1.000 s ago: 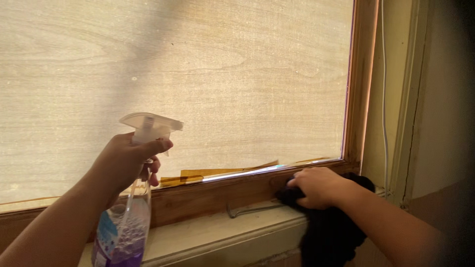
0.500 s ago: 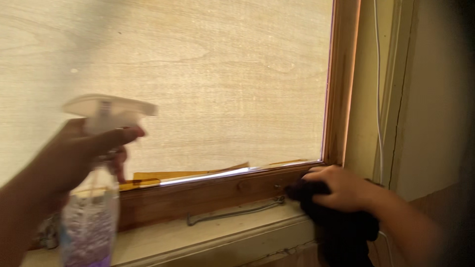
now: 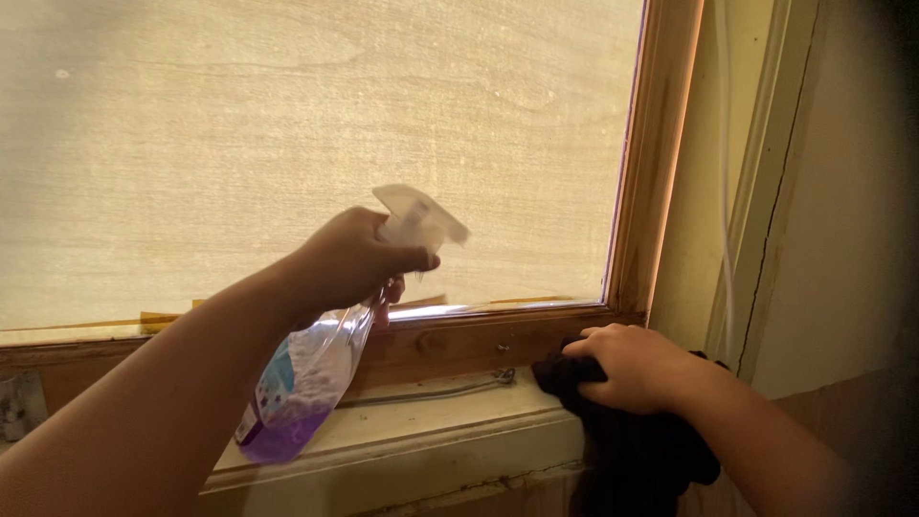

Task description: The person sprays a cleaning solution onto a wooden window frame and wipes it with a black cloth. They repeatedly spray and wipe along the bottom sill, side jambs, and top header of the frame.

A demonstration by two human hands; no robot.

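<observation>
My left hand (image 3: 349,258) grips the neck of a clear spray bottle (image 3: 306,378) with purple liquid and a white trigger head (image 3: 418,217). The bottle is tilted, its nozzle pointing right toward the window's lower right corner. My right hand (image 3: 632,367) presses a black cloth (image 3: 637,450) against the right end of the pale window sill (image 3: 431,426), just below the brown wooden window frame (image 3: 459,340). The cloth hangs down over the sill's edge.
The pane (image 3: 316,144) is covered by a pale board or blind with a bright slit along its bottom. A thin metal hook bar (image 3: 450,388) lies on the sill. A white cord (image 3: 729,239) runs down the wall trim at the right.
My left hand swung the spray bottle right and tilted it, nozzle now toward the window corner. My right hand with the cloth stayed at the sill's right end. The view shifted slightly.
</observation>
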